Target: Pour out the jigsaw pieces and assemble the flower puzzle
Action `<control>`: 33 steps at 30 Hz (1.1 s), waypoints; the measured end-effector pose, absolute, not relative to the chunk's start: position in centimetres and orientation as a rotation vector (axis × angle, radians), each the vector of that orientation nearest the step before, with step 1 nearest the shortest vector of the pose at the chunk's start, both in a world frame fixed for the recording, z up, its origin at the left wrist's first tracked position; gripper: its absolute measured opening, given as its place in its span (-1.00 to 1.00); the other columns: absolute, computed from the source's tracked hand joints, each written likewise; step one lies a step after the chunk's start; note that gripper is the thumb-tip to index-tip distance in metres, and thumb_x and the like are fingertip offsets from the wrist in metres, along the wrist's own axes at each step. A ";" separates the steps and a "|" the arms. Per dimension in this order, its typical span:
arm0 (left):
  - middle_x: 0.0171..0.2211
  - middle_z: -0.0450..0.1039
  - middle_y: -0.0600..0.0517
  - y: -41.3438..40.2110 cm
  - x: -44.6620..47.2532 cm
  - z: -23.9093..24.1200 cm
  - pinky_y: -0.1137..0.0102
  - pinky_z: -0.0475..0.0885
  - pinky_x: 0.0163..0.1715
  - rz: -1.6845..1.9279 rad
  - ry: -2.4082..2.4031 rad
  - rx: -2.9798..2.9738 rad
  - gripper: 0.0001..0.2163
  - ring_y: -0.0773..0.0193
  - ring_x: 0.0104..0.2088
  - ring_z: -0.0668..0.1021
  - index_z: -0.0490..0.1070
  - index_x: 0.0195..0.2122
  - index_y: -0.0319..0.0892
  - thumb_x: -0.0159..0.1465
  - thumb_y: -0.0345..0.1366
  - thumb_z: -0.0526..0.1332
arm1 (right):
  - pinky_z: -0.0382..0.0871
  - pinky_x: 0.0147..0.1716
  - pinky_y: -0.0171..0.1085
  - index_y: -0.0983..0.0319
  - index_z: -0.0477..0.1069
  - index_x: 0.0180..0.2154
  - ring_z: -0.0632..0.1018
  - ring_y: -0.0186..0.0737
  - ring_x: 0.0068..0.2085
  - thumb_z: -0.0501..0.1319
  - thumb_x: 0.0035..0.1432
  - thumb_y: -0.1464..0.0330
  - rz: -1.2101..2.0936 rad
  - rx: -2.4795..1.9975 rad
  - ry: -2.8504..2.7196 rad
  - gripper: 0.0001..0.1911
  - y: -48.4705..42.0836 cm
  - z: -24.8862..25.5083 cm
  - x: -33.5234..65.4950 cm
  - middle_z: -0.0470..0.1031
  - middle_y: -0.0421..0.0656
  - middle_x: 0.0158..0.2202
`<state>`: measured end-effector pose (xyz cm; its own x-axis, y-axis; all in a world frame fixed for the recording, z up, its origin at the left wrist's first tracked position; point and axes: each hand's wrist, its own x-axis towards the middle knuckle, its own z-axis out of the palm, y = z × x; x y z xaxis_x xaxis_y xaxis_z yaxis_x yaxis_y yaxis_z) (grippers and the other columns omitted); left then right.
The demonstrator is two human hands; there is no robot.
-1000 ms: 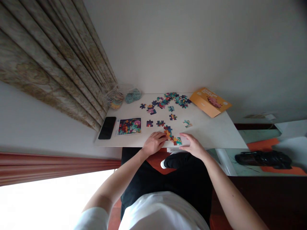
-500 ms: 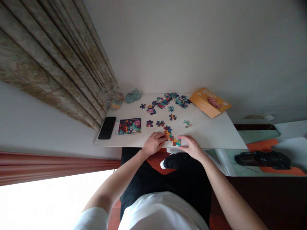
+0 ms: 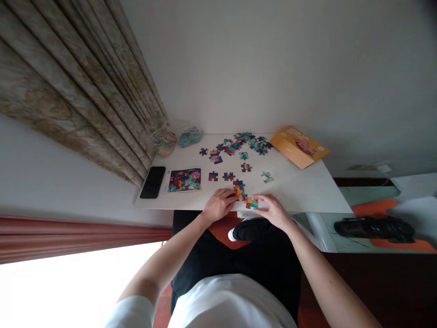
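At the table's near edge, my left hand (image 3: 219, 203) has its fingers curled against the left side of several joined jigsaw puzzle pieces (image 3: 239, 190) in orange, blue and red. My right hand (image 3: 272, 209) pinches a green, yellow and brown puzzle piece (image 3: 251, 203) between thumb and fingers. That piece is at the lower right of the joined ones; whether they interlock I cannot tell. Above the hands lie loose pieces: a dark one (image 3: 213, 176), a multicoloured one (image 3: 228, 176), a purple and orange one (image 3: 246, 167) and a pale teal one (image 3: 266, 176).
A heap of puzzle pieces (image 3: 235, 145) lies at the back of the white table (image 3: 300, 191). To the left are a picture card (image 3: 184, 180), a black phone (image 3: 152, 182) and bagged pieces (image 3: 164, 141). An orange box (image 3: 300, 146) stands back right, near the wall.
Both hands stay almost in place. The piece in my right hand has shifted very slightly; the other pieces lie as before.
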<state>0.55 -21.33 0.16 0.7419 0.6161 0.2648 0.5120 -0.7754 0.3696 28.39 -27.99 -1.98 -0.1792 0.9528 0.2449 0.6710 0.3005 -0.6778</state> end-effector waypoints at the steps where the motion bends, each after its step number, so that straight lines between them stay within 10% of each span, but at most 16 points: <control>1: 0.15 0.53 -0.11 -21.3 0.5 0.2 0.10 0.43 0.19 0.543 0.884 2.667 -0.74 0.07 0.16 0.51 0.58 0.10 -0.08 0.48 -0.34 0.16 | 0.57 0.01 0.01 0.10 0.51 0.06 0.65 0.02 -0.06 0.42 0.13 0.33 0.562 -1.444 -1.931 -0.57 -28.0 -1.9 28.4 0.65 -0.08 -0.03; 33: 0.17 0.53 -0.10 -21.4 0.7 -0.7 0.08 0.44 0.20 0.611 0.946 2.728 -0.73 0.05 0.18 0.53 0.57 0.10 -0.10 0.46 -0.37 0.16 | 0.37 -0.10 -0.03 0.13 0.48 -0.20 0.55 0.06 -0.11 0.45 0.19 0.15 0.175 -1.590 -2.011 -0.73 -29.3 -1.6 26.7 0.54 -0.07 -0.20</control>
